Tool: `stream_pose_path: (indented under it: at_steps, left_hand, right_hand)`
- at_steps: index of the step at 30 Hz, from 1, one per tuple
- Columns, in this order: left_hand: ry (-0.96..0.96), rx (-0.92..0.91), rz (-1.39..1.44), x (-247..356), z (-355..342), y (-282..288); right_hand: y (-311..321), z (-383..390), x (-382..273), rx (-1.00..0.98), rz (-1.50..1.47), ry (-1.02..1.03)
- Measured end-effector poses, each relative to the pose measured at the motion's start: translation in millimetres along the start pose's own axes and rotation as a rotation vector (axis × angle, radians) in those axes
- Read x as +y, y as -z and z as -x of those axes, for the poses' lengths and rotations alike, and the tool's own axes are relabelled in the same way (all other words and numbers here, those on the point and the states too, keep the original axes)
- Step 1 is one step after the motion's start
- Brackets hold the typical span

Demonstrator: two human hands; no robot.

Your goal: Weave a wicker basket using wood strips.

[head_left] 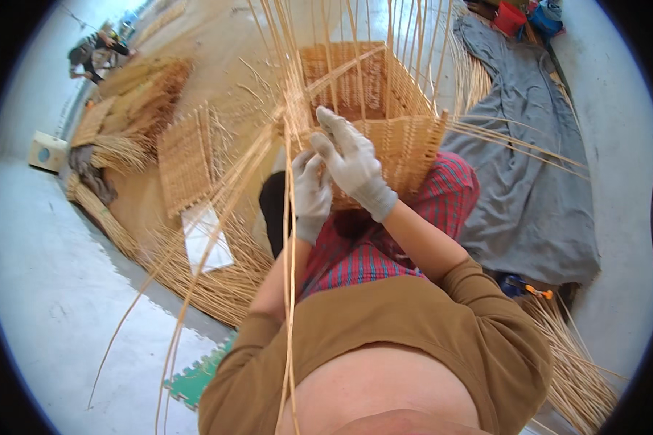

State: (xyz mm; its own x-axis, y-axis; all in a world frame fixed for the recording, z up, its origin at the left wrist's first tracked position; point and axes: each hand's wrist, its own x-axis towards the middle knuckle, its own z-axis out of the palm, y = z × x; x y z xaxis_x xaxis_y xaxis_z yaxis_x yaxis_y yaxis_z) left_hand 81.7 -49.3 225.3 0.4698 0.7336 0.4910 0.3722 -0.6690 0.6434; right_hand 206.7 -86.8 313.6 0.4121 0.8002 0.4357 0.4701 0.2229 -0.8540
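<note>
A half-woven wicker basket (406, 156) rests on my lap, its square opening tilted and tall uncut stakes rising from its far side. My right hand (352, 163), in a pale glove, lies over the near left corner of the rim with its fingers stretched out. Just left of it and lower, my left hand (310, 192), gloved too, has its fingers bent at the same corner, where wicker rods (289, 239) gather. Those long rods run from the corner down toward me and out to the lower left. The left fingertips are partly hidden.
A woven wicker panel (183, 163) and a white sheet (207, 239) lie to my left, over loose rods (203, 290). A grey cloth (537, 181) spreads on the right, with a rod bundle (569, 362) below it. Another person (98, 54) is at the far left.
</note>
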Motion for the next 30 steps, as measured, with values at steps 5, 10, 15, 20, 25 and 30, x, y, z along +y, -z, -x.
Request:
stream_pose_path:
  at_steps: [5, 10, 15, 20, 25, 30]
  left_hand:
    - [0.094, 0.023, -0.413, -14, -22, 42]
    - [0.046, -0.138, -0.443, -26, -42, 56]
    - [0.165, -0.200, -0.534, -43, -35, 59]
    - [0.306, -0.308, -0.497, -44, -42, 57]
    - [0.306, -0.280, -0.371, -38, -48, 55]
    - [0.199, -0.056, -0.084, -57, -37, 43]
  right_hand:
    - [-49, -125, 38, -0.158, -0.088, -0.908]
    - [-73, -133, 81, 0.188, -0.199, -0.945]
    - [-90, -98, 48, 0.625, 0.133, 0.145]
    - [-68, -102, 53, 0.053, -0.518, -0.062]
    - [-53, -114, 45, -0.242, -0.652, -0.402]
    - [-62, -128, -2, 0.571, -0.783, 0.180]
